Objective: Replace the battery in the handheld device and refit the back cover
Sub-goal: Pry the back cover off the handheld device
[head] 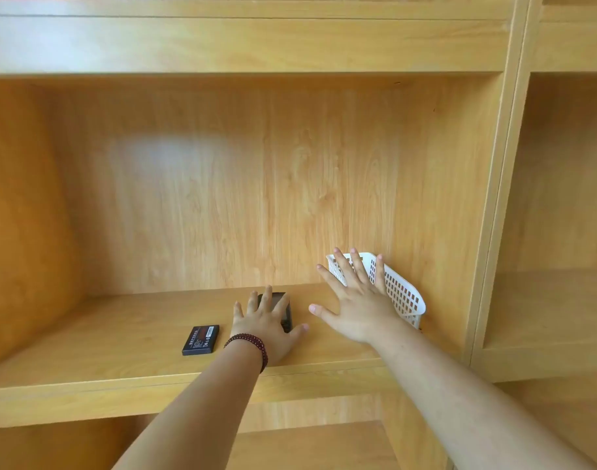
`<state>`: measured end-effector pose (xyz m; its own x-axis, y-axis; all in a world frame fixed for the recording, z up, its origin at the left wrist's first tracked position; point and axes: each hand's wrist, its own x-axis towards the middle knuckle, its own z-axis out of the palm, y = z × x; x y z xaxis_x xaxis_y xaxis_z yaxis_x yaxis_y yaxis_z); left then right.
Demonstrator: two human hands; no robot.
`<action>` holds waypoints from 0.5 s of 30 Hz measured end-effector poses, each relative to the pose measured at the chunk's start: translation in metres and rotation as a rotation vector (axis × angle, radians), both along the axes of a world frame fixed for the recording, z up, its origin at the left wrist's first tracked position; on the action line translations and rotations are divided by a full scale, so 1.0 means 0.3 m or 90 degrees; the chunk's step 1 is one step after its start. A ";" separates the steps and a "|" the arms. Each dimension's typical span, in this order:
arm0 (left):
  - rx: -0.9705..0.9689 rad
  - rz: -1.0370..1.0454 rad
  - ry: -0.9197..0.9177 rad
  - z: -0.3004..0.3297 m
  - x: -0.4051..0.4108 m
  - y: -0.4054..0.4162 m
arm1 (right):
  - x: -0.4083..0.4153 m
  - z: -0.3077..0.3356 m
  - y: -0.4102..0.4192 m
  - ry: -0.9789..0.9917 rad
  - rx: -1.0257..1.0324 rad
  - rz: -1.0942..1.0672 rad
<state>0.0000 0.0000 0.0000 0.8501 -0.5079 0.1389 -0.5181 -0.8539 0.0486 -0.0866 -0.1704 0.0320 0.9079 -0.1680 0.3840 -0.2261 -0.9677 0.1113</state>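
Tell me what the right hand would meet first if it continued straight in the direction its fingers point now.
Most likely the white basket. The right hand is spread open with its fingers already overlapping the basket in the picture, though depth is unclear, so contact cannot be confirmed. Behind the basket stands the back wall of the shelf.

Shelf (120,337): smooth wood-grain finish. Basket (400,293): white perforated plastic. Battery (201,340): matt black casing. Device (279,300): glossy black.

Bare forearms; dark red bead bracelet (248,347) on left wrist
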 end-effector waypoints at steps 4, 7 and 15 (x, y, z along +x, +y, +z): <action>0.055 0.017 -0.011 -0.031 0.003 0.009 | -0.008 -0.005 -0.003 -0.012 -0.023 -0.002; 0.064 0.027 -0.015 -0.031 -0.002 0.009 | -0.014 -0.007 -0.005 -0.008 -0.019 -0.006; 0.074 0.086 -0.051 -0.004 -0.048 -0.022 | -0.039 -0.003 -0.003 -0.015 -0.015 -0.014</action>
<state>-0.0144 -0.0067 -0.0013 0.9000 -0.4070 0.1562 -0.3972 -0.9132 -0.0910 -0.0982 -0.1714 0.0312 0.8950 -0.1783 0.4089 -0.2499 -0.9597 0.1286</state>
